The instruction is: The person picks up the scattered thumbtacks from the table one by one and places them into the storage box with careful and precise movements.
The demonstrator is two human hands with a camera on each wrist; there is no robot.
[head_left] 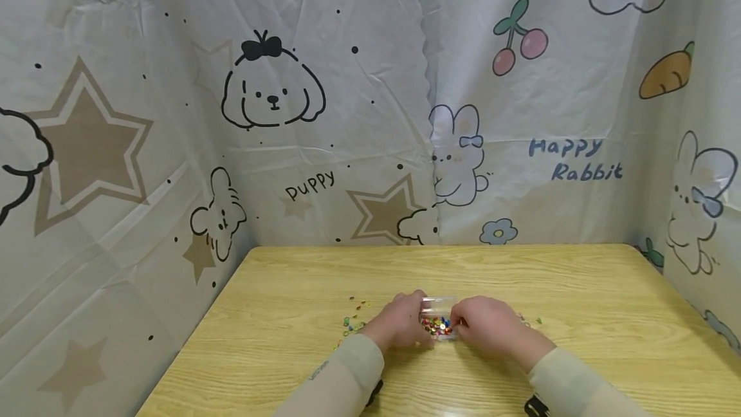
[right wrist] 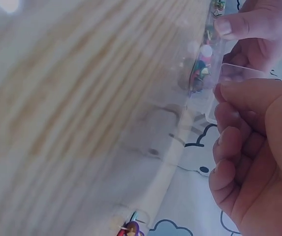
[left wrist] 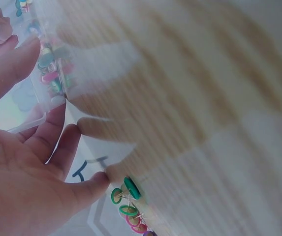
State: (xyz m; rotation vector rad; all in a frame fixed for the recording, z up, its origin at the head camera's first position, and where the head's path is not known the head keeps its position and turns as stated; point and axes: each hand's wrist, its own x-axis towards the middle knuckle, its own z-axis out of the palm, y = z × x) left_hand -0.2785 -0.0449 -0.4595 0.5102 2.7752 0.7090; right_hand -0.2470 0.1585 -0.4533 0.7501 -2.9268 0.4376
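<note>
- Our left hand (head_left: 402, 319) spans and grips the left end of 1 clear box (head_left: 438, 305), its thumb laid against the near side.
- Our right hand (head_left: 487, 322) is at the box's right end, its fingers curled in and the thumb drawn up to the index finger; we cannot tell whether these 2 tips pinch the plastic, a pin or nothing.
- The box stands open on the table (head_left: 278, 275), midway between the left and right edges and well in from the far edge, its lid leaning back on the far side.
- Inside it we see many coloured pins (head_left: 437, 325), red, blue, green and gold among them, too crowded to count.
- Loose pins (left wrist: 128, 210) lie beside our left hand, toward the table's left edge; in the left wrist view we count at least 6: 3 green, 2 pink and 1 purple, cut by the frame.
- Toward the right edge, past our right hand, we see 1 green pin (head_left: 539, 320) near a few pale ones, too small to count.
- We wear 2 pale sleeves, the left sleeve (head_left: 341, 372) and the right sleeve (head_left: 573, 381).
- Behind the far edge hangs a printed cloth (head_left: 370, 95) with 2 cherries.
</note>
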